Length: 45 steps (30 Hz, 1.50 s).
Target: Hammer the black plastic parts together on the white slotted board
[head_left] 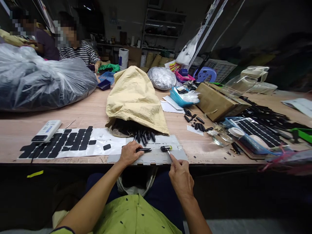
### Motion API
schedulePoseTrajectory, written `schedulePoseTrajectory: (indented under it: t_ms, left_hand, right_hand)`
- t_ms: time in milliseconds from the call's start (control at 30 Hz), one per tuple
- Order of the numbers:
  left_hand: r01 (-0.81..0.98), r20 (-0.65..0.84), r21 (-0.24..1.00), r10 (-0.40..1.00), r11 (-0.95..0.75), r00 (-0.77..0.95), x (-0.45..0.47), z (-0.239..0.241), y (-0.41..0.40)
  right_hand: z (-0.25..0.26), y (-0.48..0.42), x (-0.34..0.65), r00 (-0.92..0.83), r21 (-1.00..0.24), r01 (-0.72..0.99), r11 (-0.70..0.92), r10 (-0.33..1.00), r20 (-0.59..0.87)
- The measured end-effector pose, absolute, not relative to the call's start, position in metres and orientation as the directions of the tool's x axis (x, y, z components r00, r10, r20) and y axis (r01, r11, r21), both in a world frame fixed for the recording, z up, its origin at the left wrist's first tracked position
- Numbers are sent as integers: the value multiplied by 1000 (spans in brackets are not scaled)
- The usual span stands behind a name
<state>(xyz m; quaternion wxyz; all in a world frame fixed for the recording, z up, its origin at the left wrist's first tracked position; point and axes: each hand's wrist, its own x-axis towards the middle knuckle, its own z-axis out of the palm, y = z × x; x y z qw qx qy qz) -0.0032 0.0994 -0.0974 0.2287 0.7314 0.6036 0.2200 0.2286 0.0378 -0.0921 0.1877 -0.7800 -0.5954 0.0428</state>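
My left hand (129, 152) rests on the grey board (158, 158) at the table's front edge, its fingers closed on a slim black pen-like part (145, 149) that points right. In my right hand (180, 174) is the thin handle of a small hammer (166, 149), whose head is dark and silvery with a yellowish end. The hammer head hovers over or touches the board, to the right of the black part; I cannot tell which. Just behind my left hand, several similar black parts (144, 136) spill from the mouth of a yellowish sack (136, 94).
Left of the board lies a sheet of black stickers (80, 139) under a white device (47, 131). A large plastic bag (44, 81) fills the left side. On the right stand a cardboard box (216, 100), a blue basket (181, 97) and loose black parts (200, 125). Two people sit across the table.
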Motion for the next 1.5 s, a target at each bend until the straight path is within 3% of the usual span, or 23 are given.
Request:
schedulePoseTrajectory:
  t_ms: [400,567,767,1033,1167,1300,1400,1500]
  left_hand:
    - [751,92,618,970,-233,225,-5,-96,98]
    - [688,143,617,915,-381,378,-7,-93,95]
    - [628,75,619,831,-472,551,-12,-90,82]
    - [647,81,499,775,-576,627,-13,-100,46]
    - [638,165,604,858,-478,486,-7,-96,49]
    - [691,174,699,981,-182,82,1,-83,79]
    - [761,101,646,982,59,-162,7,-74,108]
    - [814,15,542,966,209,-258,12,-69,129]
  right_hand:
    - [-105,37,229,301,-453,862,-228,949,95]
    - [-104,38,229,298,-470,853,-228,951,79]
    - [-102,38,228,304,-466,852,-237,950,73]
    - [-103,39,226,326,-468,842,-269,944,43]
    - [-104,38,227,326,-472,840,-266,944,49]
    - [-106,38,227,330,-470,842,-266,942,59]
    - [-105,38,227,329,-466,844,-265,942,60]
    - [-105,38,227,322,-465,846,-260,945,56]
